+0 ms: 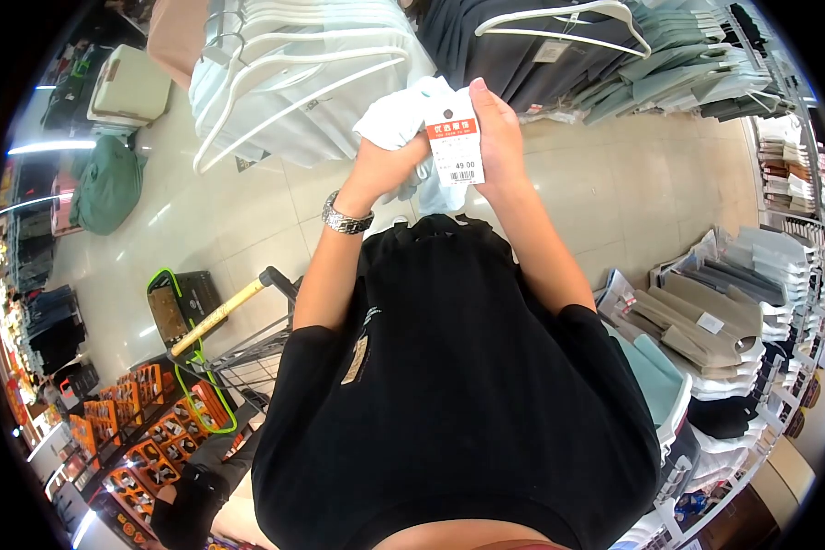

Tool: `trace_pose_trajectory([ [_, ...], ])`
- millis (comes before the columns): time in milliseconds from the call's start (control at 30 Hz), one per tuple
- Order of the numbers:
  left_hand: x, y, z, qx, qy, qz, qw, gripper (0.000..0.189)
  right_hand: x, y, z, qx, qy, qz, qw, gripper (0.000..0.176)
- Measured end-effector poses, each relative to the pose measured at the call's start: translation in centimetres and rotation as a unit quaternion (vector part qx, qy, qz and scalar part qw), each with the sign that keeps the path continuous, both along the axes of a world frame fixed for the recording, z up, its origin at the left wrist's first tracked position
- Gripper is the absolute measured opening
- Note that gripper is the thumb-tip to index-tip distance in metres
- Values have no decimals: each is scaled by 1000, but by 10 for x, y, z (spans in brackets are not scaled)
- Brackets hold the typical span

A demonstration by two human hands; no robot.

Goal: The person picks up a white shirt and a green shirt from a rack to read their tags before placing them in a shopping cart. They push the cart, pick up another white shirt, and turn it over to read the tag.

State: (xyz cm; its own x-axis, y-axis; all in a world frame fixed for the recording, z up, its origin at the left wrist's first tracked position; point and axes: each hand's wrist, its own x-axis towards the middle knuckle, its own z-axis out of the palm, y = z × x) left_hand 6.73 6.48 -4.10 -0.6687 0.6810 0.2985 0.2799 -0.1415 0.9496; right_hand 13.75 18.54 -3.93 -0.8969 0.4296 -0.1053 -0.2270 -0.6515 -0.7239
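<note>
My left hand [387, 169], with a metal watch on its wrist, is closed round a bunched pale blue-white garment [403, 115]. A white and red price tag [455, 151] marked 49.00 faces me beside it. Close along the tag's right edge, my right hand [499, 137] holds the tag, its thumb pointing up; its other fingers are hidden behind. Part of the garment hangs below and behind the tag. White hangers [316, 57] with pale shirts are just beyond my hands.
Dark shirts [472, 55] hang ahead, green ones [655, 69] to the right. Folded clothes [706, 325] fill a rack at the lower right. A cart with a yellow handle [218, 318] and a green-rimmed basket [188, 302] stand at left. A person's dark shoe [188, 509] shows lower left.
</note>
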Motion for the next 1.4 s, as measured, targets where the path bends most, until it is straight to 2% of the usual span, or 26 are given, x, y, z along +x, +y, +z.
trace_pose_trajectory([
  [133, -8, -2, -9, 17, 56, 15, 998, 22, 3, 2, 6, -50, 9, 33, 998, 32],
  [200, -8, -2, -9, 39, -70, 18, 997, 23, 4, 5, 6, -63, 2, 36, 997, 33],
  [233, -8, -2, -9, 39, -70, 17, 997, 23, 4, 6, 6, -74, -5, 40, 996, 34],
  [300, -7, -1, -7, 89, -250, -7, 964, 24, 5, 8, 4, -77, -8, 41, 996, 35],
  [400, -8, -2, -7, 97, -304, -38, 947, 26, 5, 13, 0, -84, -12, 50, 995, 35],
  [533, -11, 0, -8, 98, -320, -50, 941, 26, 7, 16, 3, -90, -21, 53, 994, 33],
  [733, -15, 7, -1, 28, -292, -39, 955, 27, 6, 26, 8, -55, -24, 45, 997, 24],
  [800, -22, 5, -6, -7, -236, -25, 972, 37, 7, 30, 6, -60, -31, 47, 997, 22],
  [933, -25, 4, -3, -7, -241, -13, 970, 38, 11, 33, 0, -34, -68, 26, 997, 18],
  [967, -27, 4, -1, 26, -263, -8, 964, 34, 12, 36, -4, -34, -68, 30, 997, 18],
  [1033, -33, 0, 1, 58, -283, 1, 957, 30, 16, 48, -13, 2, -59, -14, 998, 14],
  [1067, -39, -4, 2, 66, -315, -17, 947, 30, 17, 53, -15, 1, -58, -11, 998, 14],
  [1100, -44, -7, 3, 73, -346, -36, 935, 30, 18, 56, -14, 47, -65, -47, 996, 14],
  [1133, -45, -8, 5, 75, -345, -34, 935, 30, 18, 58, -11, 94, -72, -84, 989, 16],
  [1167, -46, -10, 6, 59, -328, -49, 942, 32, 22, 60, -8, 141, -110, -76, 981, 26],
  [1200, -47, -10, 9, 44, -309, -64, 948, 35, 21, 61, -8, 141, -109, -75, 981, 26],
  [1267, -40, -7, 16, 19, -300, -77, 951, 33, 19, 61, -10, 228, -75, 46, 970, 34],
  [1300, -36, -4, 18, -7, -290, -91, 953, 31, 16, 58, -10, 317, -58, 82, 943, 46],
  [1333, -33, -1, 17, -7, -290, -89, 953, 31, 13, 54, -10, 343, -74, 150, 924, 50],
  [1400, -28, 2, 13, -51, -262, -102, 958, 36, 5, 38, -8, 479, -74, 165, 859, 42],
])
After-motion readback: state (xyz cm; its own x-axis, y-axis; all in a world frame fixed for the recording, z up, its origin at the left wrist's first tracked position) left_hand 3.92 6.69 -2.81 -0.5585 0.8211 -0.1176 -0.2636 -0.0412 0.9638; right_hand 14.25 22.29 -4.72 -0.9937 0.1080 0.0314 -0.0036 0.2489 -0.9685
